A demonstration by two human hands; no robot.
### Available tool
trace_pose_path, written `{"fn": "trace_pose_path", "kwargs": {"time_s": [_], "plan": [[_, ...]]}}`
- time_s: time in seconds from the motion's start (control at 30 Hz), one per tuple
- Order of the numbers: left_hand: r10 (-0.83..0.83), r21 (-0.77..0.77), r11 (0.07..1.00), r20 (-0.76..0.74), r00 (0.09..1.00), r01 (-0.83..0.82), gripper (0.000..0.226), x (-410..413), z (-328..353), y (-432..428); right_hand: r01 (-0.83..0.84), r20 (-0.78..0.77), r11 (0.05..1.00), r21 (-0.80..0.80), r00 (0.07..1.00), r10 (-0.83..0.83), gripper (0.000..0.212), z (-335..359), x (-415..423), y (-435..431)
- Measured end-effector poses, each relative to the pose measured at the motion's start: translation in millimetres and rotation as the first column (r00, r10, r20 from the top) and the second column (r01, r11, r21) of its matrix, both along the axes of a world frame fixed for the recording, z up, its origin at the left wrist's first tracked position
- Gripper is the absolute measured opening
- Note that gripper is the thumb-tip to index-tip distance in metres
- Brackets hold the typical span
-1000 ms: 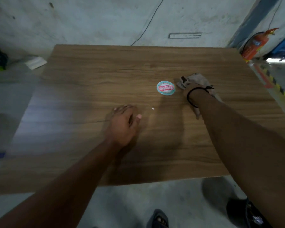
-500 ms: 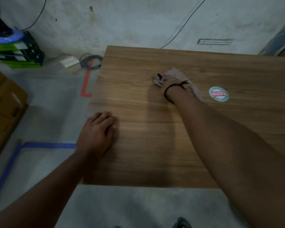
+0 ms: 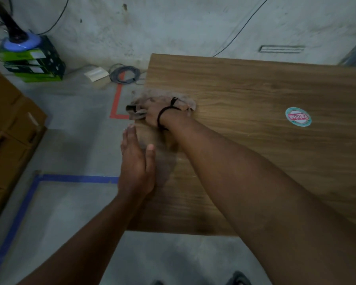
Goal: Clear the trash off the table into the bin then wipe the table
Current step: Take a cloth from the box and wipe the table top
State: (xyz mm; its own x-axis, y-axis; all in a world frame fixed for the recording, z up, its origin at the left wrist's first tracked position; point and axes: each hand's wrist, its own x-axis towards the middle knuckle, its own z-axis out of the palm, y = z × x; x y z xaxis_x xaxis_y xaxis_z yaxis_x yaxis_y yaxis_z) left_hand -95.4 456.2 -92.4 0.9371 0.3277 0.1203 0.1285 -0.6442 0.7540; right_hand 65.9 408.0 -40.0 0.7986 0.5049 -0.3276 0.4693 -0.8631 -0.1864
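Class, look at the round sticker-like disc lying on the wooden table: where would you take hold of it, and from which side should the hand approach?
Grip the round disc by its rim, coming from above. It appears to lie flat on the table, so there is likely no raised side to pinch; a fingertip probably has to lift the edge first. The near edge is clear, and the right hand, now on the cloth, looks closest.
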Motion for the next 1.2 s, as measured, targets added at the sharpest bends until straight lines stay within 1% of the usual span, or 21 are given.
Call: {"fn": "trace_pose_path", "kwargs": {"time_s": [0.03, 0.07, 0.13, 0.2, 0.27, 0.3, 0.4, 0.47, 0.5, 0.57, 0.67, 0.73, 0.87, 0.93, 1.0, 1.1, 1.2], "plan": [[-0.009, -0.018, 1.000, 0.021, 1.000, 0.010, 0.070, -1, 0, 0, -0.052, -0.011, 0.999, -0.015, 0.999, 0.052, 0.046, 1, -5, -1], [-0.025, -0.023, 0.999, 0.024, 0.999, 0.026, 0.071, -2, -1, 0, -0.102, -0.007, 0.995, 0.003, 0.995, 0.102, 0.048, 0, -7, -3], [-0.066, -0.012, 0.998, 0.009, 0.998, 0.066, 0.075, -2, 1, 0, -0.209, -0.015, 0.978, -0.021, 0.978, 0.208, 0.051, 0, -14, -15], [-0.120, 0.043, 0.992, 0.019, 0.993, 0.119, 0.078, -3, 2, -1, -0.264, 0.010, 0.963, -0.053, 0.964, 0.265, 0.049, 8, -23, -36], [-0.202, 0.141, 0.969, -0.023, 0.979, 0.203, 0.078, -4, 1, -1, -0.330, -0.025, 0.942, -0.058, 0.944, 0.329, 0.047, 21, -34, -58], [-0.242, 0.213, 0.946, -0.043, 0.969, 0.246, 0.078, -5, 1, -2, -0.317, -0.058, 0.948, -0.031, 0.947, 0.315, 0.049, 26, -36, -69], [-0.294, 0.407, 0.861, -0.087, 0.952, 0.304, 0.077, -3, -3, -1, -0.284, -0.063, 0.958, 0.035, 0.956, 0.286, 0.048, 31, -40, -103], [-0.302, 0.502, 0.802, -0.126, 0.945, 0.324, 0.075, -1, 0, -6, -0.241, -0.083, 0.969, 0.062, 0.966, 0.245, 0.046, 31, -39, -130], [-0.314, 0.525, 0.782, -0.137, 0.939, 0.338, 0.075, 0, 2, -13, -0.225, -0.103, 0.973, 0.052, 0.968, 0.230, 0.046, 29, -37, -144], [-0.363, 0.530, 0.757, -0.145, 0.921, 0.382, 0.072, 4, 11, -38, -0.212, -0.108, 0.977, 0.014, 0.971, 0.213, 0.045, 23, -32, -172], [-0.477, 0.517, 0.701, -0.173, 0.862, 0.492, 0.072, 12, 20, -99, -0.122, -0.143, 0.992, -0.016, 0.983, 0.119, 0.044, 16, -24, -218], [-0.538, 0.535, 0.644, -0.190, 0.821, 0.546, 0.071, 14, 19, -141, -0.096, -0.115, 0.995, -0.022, 0.989, 0.093, 0.045, 19, -26, -252], [-0.604, 0.579, 0.553, -0.215, 0.767, 0.599, 0.060, 10, 9, -202, -0.031, -0.065, 0.999, -0.014, 0.997, 0.030, 0.046, 21, -26, -325], [-0.643, 0.550, 0.539, -0.221, 0.733, 0.638, 0.056, 5, 3, -219, 0.016, -0.072, 0.999, -0.040, 0.997, -0.019, 0.046, 16, -22, -362], [-0.657, 0.534, 0.540, -0.216, 0.722, 0.651, 0.055, 1, -2, -226, 0.096, -0.104, 0.995, -0.042, 0.990, -0.099, 0.044, 11, -16, -401], [-0.635, 0.521, 0.572, -0.209, 0.744, 0.634, 0.057, -1, -5, -226, 0.157, -0.103, 0.987, -0.025, 0.982, -0.159, 0.042, 4, -8, -454], [-0.607, 0.521, 0.586, -0.223, 0.762, 0.620, 0.065, -4, -4, -228, 0.180, -0.045, 0.984, 0.018, 0.983, -0.179, 0.041, 11, -10, -493]]}}
